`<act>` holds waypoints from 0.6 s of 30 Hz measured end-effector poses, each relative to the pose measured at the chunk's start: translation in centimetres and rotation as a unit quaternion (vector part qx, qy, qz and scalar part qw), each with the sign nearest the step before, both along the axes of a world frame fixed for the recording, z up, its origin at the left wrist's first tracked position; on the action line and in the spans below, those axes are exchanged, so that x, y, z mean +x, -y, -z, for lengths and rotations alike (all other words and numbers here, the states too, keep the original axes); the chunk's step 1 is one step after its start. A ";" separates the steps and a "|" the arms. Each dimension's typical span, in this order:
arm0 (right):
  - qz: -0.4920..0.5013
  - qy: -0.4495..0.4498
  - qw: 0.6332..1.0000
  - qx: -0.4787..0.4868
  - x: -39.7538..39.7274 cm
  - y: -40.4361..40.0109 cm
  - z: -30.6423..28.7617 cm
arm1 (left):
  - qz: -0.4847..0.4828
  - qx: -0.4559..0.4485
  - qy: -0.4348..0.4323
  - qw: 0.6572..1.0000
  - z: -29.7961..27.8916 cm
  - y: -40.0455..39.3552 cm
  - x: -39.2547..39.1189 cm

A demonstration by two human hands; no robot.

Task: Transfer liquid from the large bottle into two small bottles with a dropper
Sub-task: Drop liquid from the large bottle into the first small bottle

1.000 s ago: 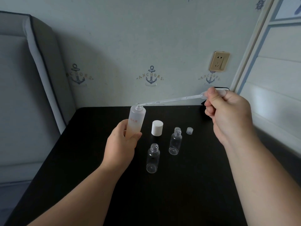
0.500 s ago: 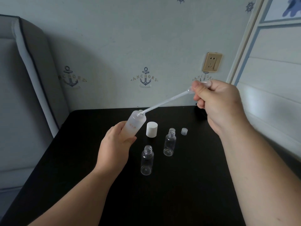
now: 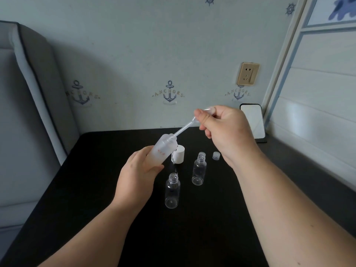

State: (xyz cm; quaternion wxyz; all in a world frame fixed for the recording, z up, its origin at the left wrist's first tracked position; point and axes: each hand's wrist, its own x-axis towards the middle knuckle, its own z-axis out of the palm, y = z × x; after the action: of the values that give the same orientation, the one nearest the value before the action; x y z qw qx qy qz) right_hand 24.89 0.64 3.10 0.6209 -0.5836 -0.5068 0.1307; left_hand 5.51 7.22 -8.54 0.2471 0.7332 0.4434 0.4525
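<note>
The left hand [image 3: 137,173] is wrapped around the frosted large bottle [image 3: 161,151], holding it tilted above the black table [image 3: 92,185] with its open neck pointing up and to the right; the right hand [image 3: 221,124] pinches the bulb of the clear dropper [image 3: 185,127], whose thin stem slants down into that neck. Two small bottles stand uncapped on the table, the nearer one [image 3: 172,191] just below the left hand, the farther one [image 3: 199,169] to its right; a white cap [image 3: 179,154] sits behind the large bottle, and a small clear cap [image 3: 216,155] lies near the right wrist.
</note>
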 end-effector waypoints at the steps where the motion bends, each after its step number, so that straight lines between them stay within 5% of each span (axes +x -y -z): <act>1: -0.003 -0.007 1.000 -0.002 -0.1 0.0 0.0 | 0.003 -0.002 0.001 1.000 0.0 0.0 0.0; 18: 0.014 -0.023 0.999 0.017 -0.4 -0.6 -2.0 | 0.018 -0.017 0.019 1.000 -0.3 0.3 0.0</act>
State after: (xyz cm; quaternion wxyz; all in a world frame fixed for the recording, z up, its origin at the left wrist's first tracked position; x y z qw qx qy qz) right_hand 24.44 1.27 5.11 0.6444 -0.5765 -0.4862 0.1268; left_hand 5.47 6.94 -8.25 0.2759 0.7278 0.4333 0.4543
